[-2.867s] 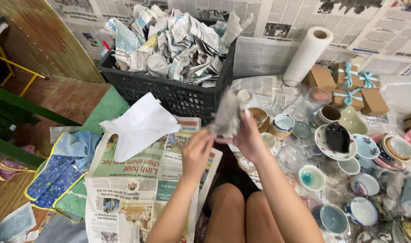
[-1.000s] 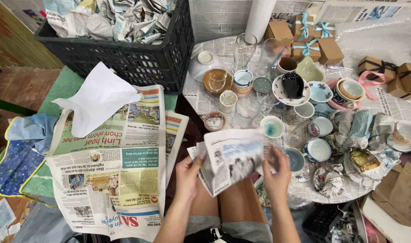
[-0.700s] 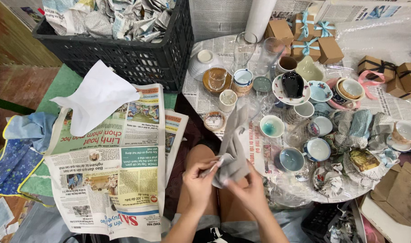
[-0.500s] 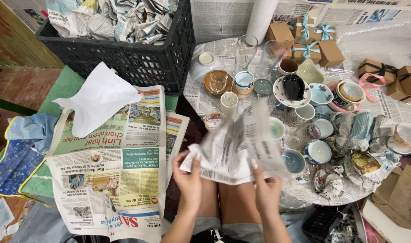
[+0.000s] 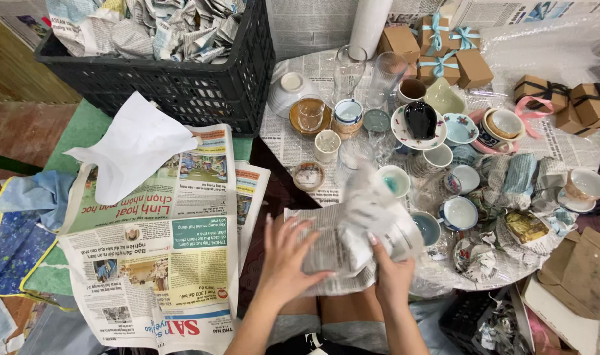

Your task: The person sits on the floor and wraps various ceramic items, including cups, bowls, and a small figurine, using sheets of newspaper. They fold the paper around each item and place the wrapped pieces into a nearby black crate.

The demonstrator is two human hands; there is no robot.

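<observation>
The person's left hand (image 5: 288, 255) lies flat, fingers spread, pressing a sheet of newspaper (image 5: 326, 246) over the lap at the near edge of the table (image 5: 290, 141); its grip is apart, a palm hold rather than a pinch. The right hand (image 5: 390, 266) has its grip clamped on a paper-wrapped bundle (image 5: 379, 220), blurred by motion, that sits just above the sheet; what lies inside cannot be seen, though its rounded bulk and the crockery around suggest something hard and breakable. The paper itself is light, limp and easily torn, so the hold is best taken around the bundle's body from below, not by the loose paper. Just beyond stand small cups and bowls (image 5: 459, 212) close together, some touching; a careless sweep could knock them. To the left lie opened newspapers (image 5: 162, 243) under a white tissue sheet (image 5: 132, 148); farther off, a black crate (image 5: 181, 85) holds crumpled newspaper, with tall glasses (image 5: 349, 69) and ribboned brown boxes (image 5: 444, 56) at the far side.
</observation>
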